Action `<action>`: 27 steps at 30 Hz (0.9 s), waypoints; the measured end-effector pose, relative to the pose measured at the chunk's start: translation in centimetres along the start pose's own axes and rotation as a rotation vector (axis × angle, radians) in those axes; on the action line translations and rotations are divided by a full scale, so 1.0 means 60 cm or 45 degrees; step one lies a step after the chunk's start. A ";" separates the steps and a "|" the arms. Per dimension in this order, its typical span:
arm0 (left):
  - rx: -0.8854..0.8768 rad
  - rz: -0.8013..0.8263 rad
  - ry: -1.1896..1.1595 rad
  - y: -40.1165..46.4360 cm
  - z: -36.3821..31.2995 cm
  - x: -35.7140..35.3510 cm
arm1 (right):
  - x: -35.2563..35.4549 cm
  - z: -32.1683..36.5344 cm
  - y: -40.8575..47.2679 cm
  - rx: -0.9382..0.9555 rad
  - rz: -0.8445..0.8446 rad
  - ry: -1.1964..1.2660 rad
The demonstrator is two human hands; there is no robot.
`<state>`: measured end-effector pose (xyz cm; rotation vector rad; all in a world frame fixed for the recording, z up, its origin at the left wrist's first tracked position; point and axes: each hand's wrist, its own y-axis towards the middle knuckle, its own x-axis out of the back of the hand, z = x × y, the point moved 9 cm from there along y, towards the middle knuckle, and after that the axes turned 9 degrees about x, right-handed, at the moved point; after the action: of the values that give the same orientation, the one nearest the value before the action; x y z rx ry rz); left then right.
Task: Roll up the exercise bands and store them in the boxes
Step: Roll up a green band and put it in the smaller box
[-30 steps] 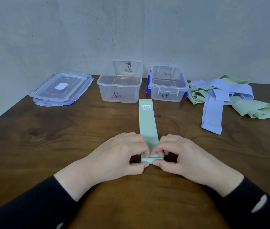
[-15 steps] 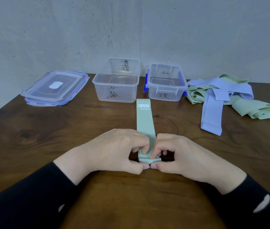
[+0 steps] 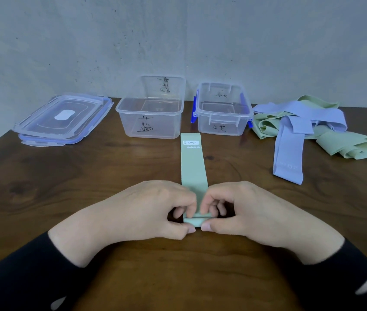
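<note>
Near counter (image 3: pixel 43 187) front edge, green band (image 3: pixel 193 167) rolled end is pinched by L hand (image 3: pixel 153 209) + R hand (image 3: pixel 245 209). Both grips held tight on roll; rest of band laid flat toward boxes (image 3: pixel 153 108).

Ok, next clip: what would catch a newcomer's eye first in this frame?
First, the two hands, left and right, pinching the rolled near end of a green band that lies flat at table centre. Behind it stand two open clear boxes, with stacked lids far left. A loose heap of purple and green bands lies far right.
</note>
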<state>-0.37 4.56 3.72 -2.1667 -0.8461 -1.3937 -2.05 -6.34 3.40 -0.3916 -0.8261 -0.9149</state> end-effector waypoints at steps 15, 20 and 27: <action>0.110 0.019 0.033 -0.002 0.008 -0.002 | -0.002 -0.002 0.002 -0.005 0.009 -0.040; 0.122 0.007 0.032 -0.004 0.005 0.002 | -0.001 -0.005 0.003 -0.017 -0.003 -0.035; 0.134 -0.034 0.050 -0.005 0.005 0.006 | 0.003 -0.012 0.002 -0.035 -0.045 -0.035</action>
<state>-0.26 5.04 3.95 -2.0499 -0.9160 -1.3683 -1.54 -6.82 3.09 -0.4152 -0.8484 -0.9566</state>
